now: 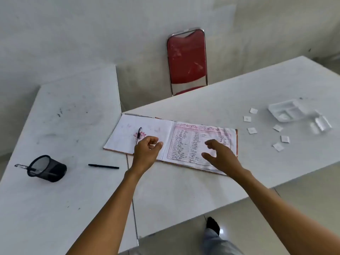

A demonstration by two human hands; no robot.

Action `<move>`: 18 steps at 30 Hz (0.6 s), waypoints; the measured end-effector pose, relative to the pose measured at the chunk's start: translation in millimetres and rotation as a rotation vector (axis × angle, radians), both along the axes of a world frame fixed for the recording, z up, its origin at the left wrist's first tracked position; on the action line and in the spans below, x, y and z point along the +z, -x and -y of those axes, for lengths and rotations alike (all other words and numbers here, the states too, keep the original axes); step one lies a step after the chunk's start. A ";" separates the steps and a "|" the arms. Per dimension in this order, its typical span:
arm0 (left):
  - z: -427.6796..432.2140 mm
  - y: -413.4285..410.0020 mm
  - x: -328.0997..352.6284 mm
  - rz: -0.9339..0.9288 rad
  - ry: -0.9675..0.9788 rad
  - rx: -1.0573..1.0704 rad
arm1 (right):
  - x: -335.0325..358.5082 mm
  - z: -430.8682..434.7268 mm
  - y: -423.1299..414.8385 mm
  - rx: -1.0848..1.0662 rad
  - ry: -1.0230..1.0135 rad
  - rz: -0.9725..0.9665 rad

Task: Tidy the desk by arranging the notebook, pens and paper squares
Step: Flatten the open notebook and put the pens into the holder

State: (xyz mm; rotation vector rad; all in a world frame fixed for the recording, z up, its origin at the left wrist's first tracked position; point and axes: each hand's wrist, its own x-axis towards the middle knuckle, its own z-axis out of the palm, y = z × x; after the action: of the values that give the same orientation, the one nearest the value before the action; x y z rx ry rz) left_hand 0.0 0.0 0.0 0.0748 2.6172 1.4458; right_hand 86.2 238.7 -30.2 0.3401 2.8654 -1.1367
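Observation:
An open notebook (185,137) with a pink-framed handwritten right page lies flat on the white desk (184,190). A pen (139,134) rests on its left page. My left hand (146,150) hovers over the left page just below that pen, fingers curled and apart, holding nothing. My right hand (219,155) is spread above the right page, empty. A black pen (103,166) lies on the left table (55,208). Several white paper squares (252,130) are scattered to the notebook's right.
A black mesh pen cup (47,168) lies tipped on its side on the left table, pens sticking out. A clear plastic tray (287,112) and a clear lid (321,123) sit at the far right. A red folding chair (186,61) stands behind the desk. My foot (213,224) shows below.

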 end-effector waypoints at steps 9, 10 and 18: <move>-14.7 45.6 -58.5 0.036 0.239 0.113 | -70.4 -40.3 34.8 -0.040 -0.378 0.115; -11.0 49.9 -64.7 0.038 0.290 0.126 | -75.6 -40.9 36.5 -0.060 -0.412 0.123; 13.3 104.4 -111.3 0.147 0.728 0.212 | -107.8 -51.2 75.7 -0.120 -0.492 0.290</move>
State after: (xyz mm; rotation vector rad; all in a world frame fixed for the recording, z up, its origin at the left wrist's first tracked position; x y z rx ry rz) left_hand -104.4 -13.3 -111.3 -0.3818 2.9014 0.4350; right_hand 10.5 289.9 -137.9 0.6394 2.8453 -0.3315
